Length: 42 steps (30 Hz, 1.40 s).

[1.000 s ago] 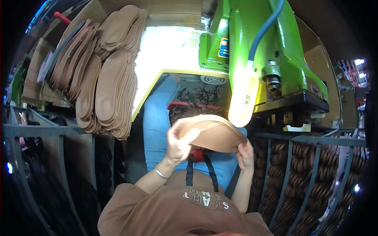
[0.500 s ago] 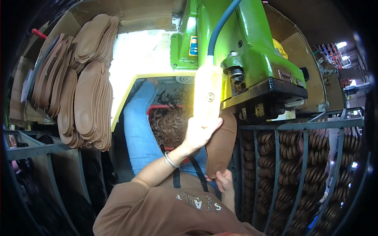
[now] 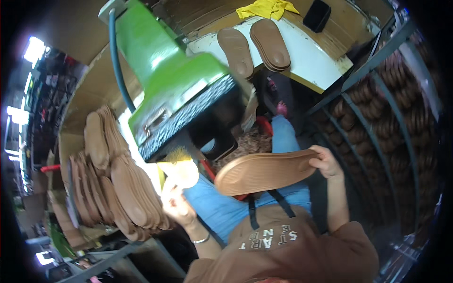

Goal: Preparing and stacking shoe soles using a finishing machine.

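Note:
A brown shoe sole (image 3: 264,172) spans the space above my lap, its ridged edge facing me. At its right end my right hand (image 3: 325,162) is closed on it, thumb on the near face. My left hand (image 3: 179,205) is off the sole, to its left, beside a bright glowing lamp (image 3: 185,173). Its fingers are somewhat blurred, but they look loosely apart with nothing in them. Just beyond the hands stands a green machine (image 3: 184,80), whose dark lower head overhangs the work space.
Stacks of brown soles (image 3: 134,193) lie at the left. Two smaller piles of soles (image 3: 270,45) sit on the white tabletop (image 3: 311,61) beyond the machine, near a yellow cloth (image 3: 266,8). A metal rack (image 3: 391,113) full of soles stands at right. Scraps (image 3: 245,148) lie below.
My left hand has let go of the sole and moved left. My right hand has swung the sole from upright to nearly level. The view has turned, so the machine now appears farther left.

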Tool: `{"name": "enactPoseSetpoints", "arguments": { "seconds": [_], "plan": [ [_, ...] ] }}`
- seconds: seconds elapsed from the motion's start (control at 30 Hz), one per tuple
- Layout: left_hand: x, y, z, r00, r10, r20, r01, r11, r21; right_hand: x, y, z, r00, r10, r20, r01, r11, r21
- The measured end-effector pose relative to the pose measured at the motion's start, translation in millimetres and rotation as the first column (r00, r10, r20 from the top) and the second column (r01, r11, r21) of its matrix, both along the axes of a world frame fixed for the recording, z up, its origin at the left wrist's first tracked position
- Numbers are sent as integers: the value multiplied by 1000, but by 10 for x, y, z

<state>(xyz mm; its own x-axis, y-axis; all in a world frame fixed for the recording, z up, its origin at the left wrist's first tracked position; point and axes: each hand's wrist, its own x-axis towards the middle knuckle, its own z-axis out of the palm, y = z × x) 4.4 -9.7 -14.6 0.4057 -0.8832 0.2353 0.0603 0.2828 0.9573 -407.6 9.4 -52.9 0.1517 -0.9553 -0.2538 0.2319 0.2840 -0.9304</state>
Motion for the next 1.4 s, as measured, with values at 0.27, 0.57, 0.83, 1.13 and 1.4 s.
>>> {"name": "enactPoseSetpoints", "arguments": {
  "seconds": [0.27,0.57,0.83,1.13,1.4],
  "plan": [
    [1277,381,86,-100,83,992,-764,633,-130,301,-356,-199,803,-373,465,363,924,115],
    [1334,343,53,-59,24,998,-919,389,-64,1202,-2443,19,591,-408,696,411,895,175],
    [1322,436,120,-98,174,980,-887,431,-166,1237,-2501,-69,787,-548,284,429,816,387],
    [1290,598,359,124,419,900,-832,539,-136,966,-2825,-269,810,-226,542,150,972,180],
    [926,957,962,541,389,746,-514,855,-73,1279,-1362,-443,831,350,432,-456,873,170]
  ]
}}
